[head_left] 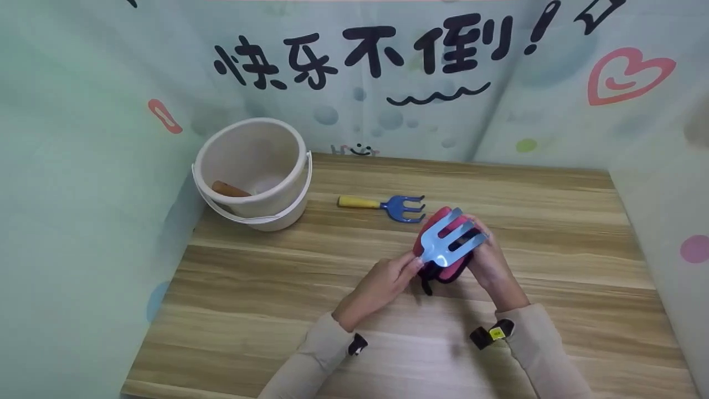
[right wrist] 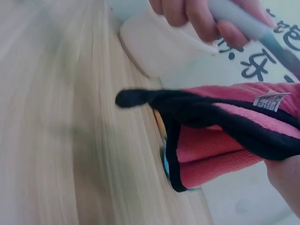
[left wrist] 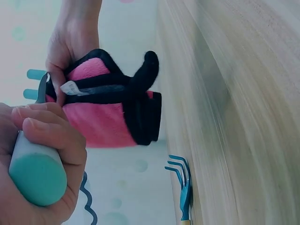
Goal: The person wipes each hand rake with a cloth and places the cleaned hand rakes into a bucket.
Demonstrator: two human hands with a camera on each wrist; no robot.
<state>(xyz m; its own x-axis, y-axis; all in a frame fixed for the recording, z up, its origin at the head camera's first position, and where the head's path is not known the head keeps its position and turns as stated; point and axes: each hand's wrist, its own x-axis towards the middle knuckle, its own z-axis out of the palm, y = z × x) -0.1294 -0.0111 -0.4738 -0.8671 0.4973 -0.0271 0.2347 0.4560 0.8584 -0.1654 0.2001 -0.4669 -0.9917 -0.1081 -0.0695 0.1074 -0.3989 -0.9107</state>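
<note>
My left hand (head_left: 382, 282) grips a light-blue garden hand fork (head_left: 440, 249) by its handle, which in the left wrist view is white with a teal end (left wrist: 38, 180). The fork's tines point up and to the right, over a folded pink cloth (head_left: 455, 271) with black edging. My right hand (head_left: 490, 263) holds that cloth from its right side. In the right wrist view the cloth (right wrist: 211, 166) hangs in a fold, showing a small white label and a black loop at one end. The left hand (right wrist: 201, 18) appears above it with the fork's handle.
Beyond the hands a small blue cultivator (head_left: 404, 209) with a yellow handle lies on the wooden table (head_left: 266, 299). At the back left stands a white bucket (head_left: 282, 205) with its handle lowered and a brown wooden handle (head_left: 228, 189) inside. Printed curtains surround the table.
</note>
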